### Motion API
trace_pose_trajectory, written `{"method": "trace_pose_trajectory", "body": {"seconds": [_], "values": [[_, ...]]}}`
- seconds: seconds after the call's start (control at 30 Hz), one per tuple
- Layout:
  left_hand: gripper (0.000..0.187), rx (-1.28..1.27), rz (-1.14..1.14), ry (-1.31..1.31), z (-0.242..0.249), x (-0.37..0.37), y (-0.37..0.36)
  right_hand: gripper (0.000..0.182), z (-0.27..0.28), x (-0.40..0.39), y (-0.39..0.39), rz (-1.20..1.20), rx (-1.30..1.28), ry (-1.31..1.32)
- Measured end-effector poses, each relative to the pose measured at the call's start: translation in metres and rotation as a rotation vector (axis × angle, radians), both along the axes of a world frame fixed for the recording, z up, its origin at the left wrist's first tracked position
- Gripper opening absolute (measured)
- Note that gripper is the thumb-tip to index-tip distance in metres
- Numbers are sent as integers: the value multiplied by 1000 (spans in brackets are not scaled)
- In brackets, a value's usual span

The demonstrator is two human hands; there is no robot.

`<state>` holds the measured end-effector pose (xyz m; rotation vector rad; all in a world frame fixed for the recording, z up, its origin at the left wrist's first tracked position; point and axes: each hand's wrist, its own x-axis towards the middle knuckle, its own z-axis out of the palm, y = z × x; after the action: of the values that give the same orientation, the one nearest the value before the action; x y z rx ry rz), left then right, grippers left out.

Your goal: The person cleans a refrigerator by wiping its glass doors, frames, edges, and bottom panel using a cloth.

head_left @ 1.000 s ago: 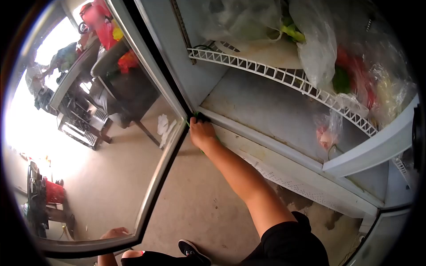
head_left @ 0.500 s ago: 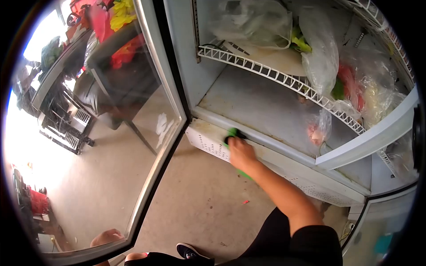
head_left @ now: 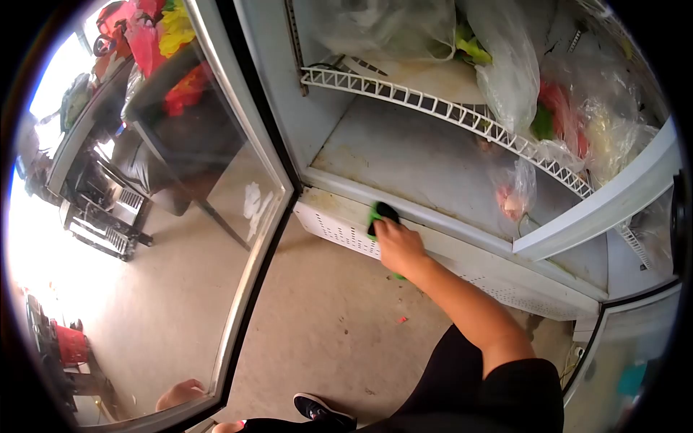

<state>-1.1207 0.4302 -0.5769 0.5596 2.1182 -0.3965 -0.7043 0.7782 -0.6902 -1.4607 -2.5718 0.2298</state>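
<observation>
Concrete floor (head_left: 317, 325) spreads below an open glass-door fridge (head_left: 404, 155). From the head view, we press a green cloth (head_left: 381, 214) against its white bottom grille (head_left: 339, 229), right hand (head_left: 399, 245) closed on it. Wiping seems underway; next we need firm strokes along the panel. Our left hand (head_left: 180, 393) rests by the glass door (head_left: 216, 216), its grip unclear.

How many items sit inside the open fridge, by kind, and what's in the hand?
White wire shelf: 1
Clear plastic bags of produce on that shelf: about 3, overlapping, so the count is uncertain
Small clear plastic bag on the fridge floor: 1
Green cleaning cloth, under the right hand: 1
Total: about 6
</observation>
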Motion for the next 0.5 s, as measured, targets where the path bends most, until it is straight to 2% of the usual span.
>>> {"method": "trace_pose_trajectory", "body": {"seconds": [0.1,0.17,0.2,0.23,0.3,0.4,0.5], "values": [[25,10,62,-95,-10,-10,-8,34,-2,-20,3,1,-31,44],[23,3,-70,-58,-19,-17,-15,41,-20,-78,30,59,-83,140],[27,26,-62,-72,-22,-18,-19,43,-23,-110,43,69,-83,135],[26,143,-35,-105,-24,-16,-23,44,-46,-149,64,-30,-208,243],[25,174,-19,-154,-28,-17,-27,39,-37,-182,61,-46,-18,148],[23,159,1,-221,-34,-15,-32,34,-37,-147,46,37,264,102],[22,122,16,-278,-40,-6,-39,38,-34,-87,33,95,187,31]]}}
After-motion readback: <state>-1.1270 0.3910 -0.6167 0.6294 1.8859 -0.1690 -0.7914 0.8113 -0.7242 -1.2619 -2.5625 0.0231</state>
